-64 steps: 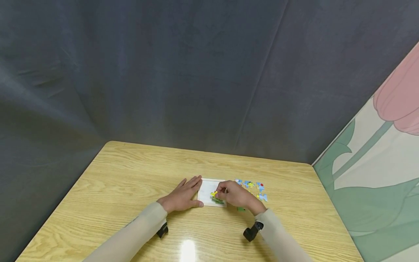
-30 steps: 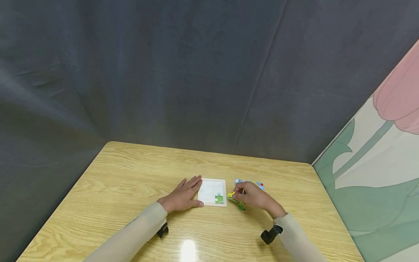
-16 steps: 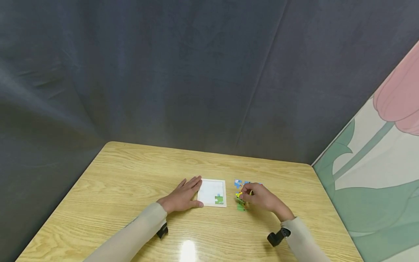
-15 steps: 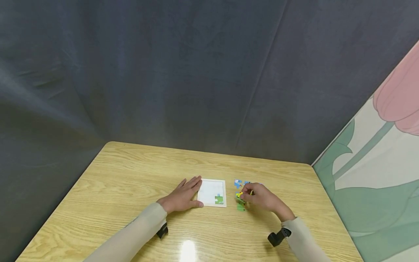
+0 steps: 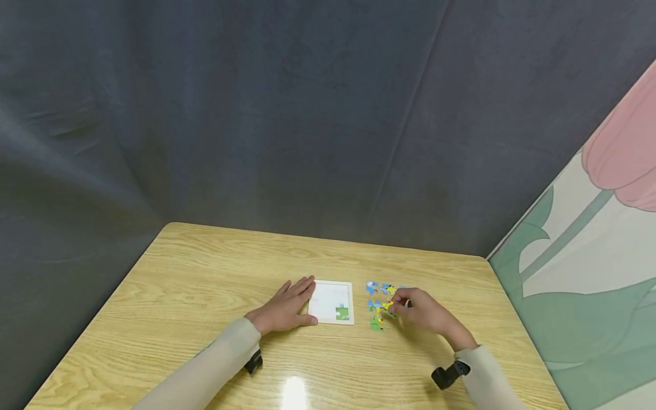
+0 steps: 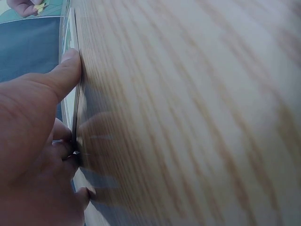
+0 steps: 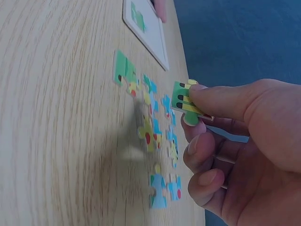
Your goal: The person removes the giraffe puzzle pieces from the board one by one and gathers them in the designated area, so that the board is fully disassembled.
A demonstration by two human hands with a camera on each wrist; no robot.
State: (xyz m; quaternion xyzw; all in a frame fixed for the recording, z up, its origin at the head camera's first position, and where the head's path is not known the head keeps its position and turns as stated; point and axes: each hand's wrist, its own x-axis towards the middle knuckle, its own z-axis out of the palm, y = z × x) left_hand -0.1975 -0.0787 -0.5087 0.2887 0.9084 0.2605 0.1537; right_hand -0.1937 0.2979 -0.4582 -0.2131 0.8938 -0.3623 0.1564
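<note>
My left hand [image 5: 287,306] lies with extended fingers on the left edge of a square white puzzle tray [image 5: 352,299]. Its thumb [image 6: 70,68] touches the tray's edge in the left wrist view. In the tray's near right corner sits a green puzzle piece [image 5: 342,314]. My right hand [image 5: 422,310] pinches another puzzle piece [image 7: 181,99], green and yellow with dark stripe ends, between thumb and fingers. That hand hovers right of the tray, above the loose pieces. Part of this group is hidden behind it in the head view.
Several loose puzzle pieces [image 7: 148,134], blue, yellow and green, lie on the wooden table [image 5: 225,262] right of the tray. One green piece [image 5: 376,324] is nearest the person. A dark curtain [image 5: 307,142] hangs behind the table, and a flower-patterned panel [image 5: 589,273] stands at right.
Holding the green-and-yellow piece, my right hand has moved from over the tray to the right, above the loose pieces. This uncovers the green piece in the tray's corner. My left hand stays put.
</note>
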